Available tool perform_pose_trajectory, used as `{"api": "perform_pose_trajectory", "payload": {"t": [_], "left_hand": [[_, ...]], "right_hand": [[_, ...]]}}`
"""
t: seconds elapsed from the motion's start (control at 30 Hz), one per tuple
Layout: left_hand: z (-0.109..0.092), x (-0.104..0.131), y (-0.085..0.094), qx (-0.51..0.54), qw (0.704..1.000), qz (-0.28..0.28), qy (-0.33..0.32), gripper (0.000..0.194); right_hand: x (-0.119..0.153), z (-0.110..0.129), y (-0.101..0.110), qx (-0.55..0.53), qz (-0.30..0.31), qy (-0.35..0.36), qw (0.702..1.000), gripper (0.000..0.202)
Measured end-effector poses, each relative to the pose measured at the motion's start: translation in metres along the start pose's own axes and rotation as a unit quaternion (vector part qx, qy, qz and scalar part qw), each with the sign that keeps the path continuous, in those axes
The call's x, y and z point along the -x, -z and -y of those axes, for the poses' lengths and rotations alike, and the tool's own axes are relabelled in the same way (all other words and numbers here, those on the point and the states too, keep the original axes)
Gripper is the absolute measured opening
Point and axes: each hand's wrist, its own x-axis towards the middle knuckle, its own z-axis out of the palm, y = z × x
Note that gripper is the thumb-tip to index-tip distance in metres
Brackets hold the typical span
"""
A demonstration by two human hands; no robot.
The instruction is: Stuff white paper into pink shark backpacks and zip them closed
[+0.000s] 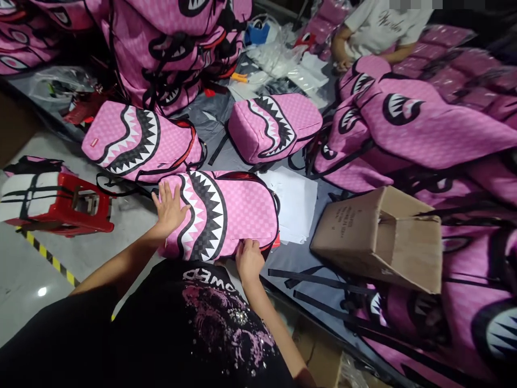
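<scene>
A pink checkered backpack [248, 207] with a black-and-white shark-mouth print lies flat in front of me, across the table's near edge. My left hand [170, 209] rests on its left end with the fingers spread. At the lower right side of the same bag, my right hand [249, 258] has its fingers bent together by the side seam; what they hold, if anything, is hidden. Just behind lie two similar bags, one at the left [121, 137] and one at the centre [278, 126]. White paper sheets [299, 202] lie beside the bag's right end.
An open cardboard box [347, 229] stands on the table at the right, among piled pink bags [440, 124] and black straps. More bags [161, 43] are heaped at the back left. A red stool [84, 205] is at the left. Another person [383, 32] is across the table.
</scene>
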Motion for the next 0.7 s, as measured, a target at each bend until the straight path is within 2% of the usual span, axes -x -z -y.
{"api": "perform_pose_trajectory", "payload": {"t": [0.1, 0.17, 0.23, 0.3, 0.4, 0.47, 0.53, 0.6, 0.63, 0.7], "left_hand": [[0.02, -0.002, 0.001, 0.014, 1.0, 0.002, 0.025, 0.086], [0.029, -0.002, -0.001, 0.042, 0.999, 0.01, 0.029, 0.083], [0.034, -0.002, -0.004, 0.087, 0.995, 0.013, 0.038, 0.08], [0.037, -0.004, -0.006, 0.143, 0.988, 0.011, 0.06, 0.084], [0.039, -0.011, -0.008, 0.209, 0.972, 0.009, 0.107, 0.099], [0.041, -0.015, -0.008, 0.228, 0.966, 0.014, 0.12, 0.103], [0.042, -0.016, -0.007, 0.229, 0.967, 0.016, 0.113, 0.102], [0.043, -0.014, -0.006, 0.224, 0.969, 0.01, 0.103, 0.101], [0.043, -0.012, -0.006, 0.221, 0.97, 0.006, 0.099, 0.1], [0.042, -0.01, -0.006, 0.22, 0.97, 0.004, 0.1, 0.1]], "right_hand": [[0.006, -0.007, -0.002, 0.009, -0.006, 0.019, 1.0, 0.023], [0.001, -0.025, 0.002, 0.024, -0.002, 0.036, 0.999, 0.024], [-0.011, -0.048, 0.009, 0.045, -0.028, 0.002, 0.999, 0.026], [-0.029, -0.065, 0.016, 0.053, -0.075, -0.063, 0.994, 0.032], [-0.05, -0.059, 0.019, 0.031, -0.102, -0.13, 0.986, 0.036], [-0.051, -0.039, 0.013, 0.008, -0.078, -0.12, 0.99, 0.035], [-0.036, -0.02, 0.004, -0.042, -0.051, -0.042, 0.997, 0.033], [-0.006, -0.009, -0.009, -0.134, -0.047, 0.03, 0.989, 0.034], [0.011, -0.007, -0.017, -0.191, -0.052, 0.029, 0.98, 0.036], [0.041, -0.006, -0.033, -0.317, -0.036, -0.043, 0.947, 0.038]]}}
